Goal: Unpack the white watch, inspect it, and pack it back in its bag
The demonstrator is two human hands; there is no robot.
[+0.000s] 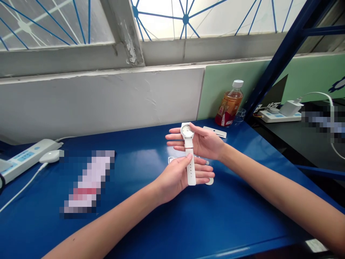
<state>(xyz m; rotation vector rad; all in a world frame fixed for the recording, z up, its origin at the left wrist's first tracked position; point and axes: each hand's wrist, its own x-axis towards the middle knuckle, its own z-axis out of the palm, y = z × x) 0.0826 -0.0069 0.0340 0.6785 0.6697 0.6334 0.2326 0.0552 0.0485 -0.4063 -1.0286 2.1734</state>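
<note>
A white wristwatch (187, 131) with a round pale dial and a long perforated strap is held above the blue tabletop, its dial facing up. My right hand (208, 144) supports the dial end, palm up, with the thumb on the case edge. My left hand (175, 178) pinches the strap under its thumb, fingers stretched out beneath it. Partly hidden behind my hands lie a clear plastic item and a white rounded piece (209, 181). Just beyond my right hand is a flat white strip (217, 132) with a dark slot.
On the blue table (140, 223), a blurred-out flat item (90, 180) lies left, near a white power strip (32, 158) with a cable. A drink bottle (229, 104) stands at the back right beside a clear cup. A blue metal frame (280, 54) rises on the right.
</note>
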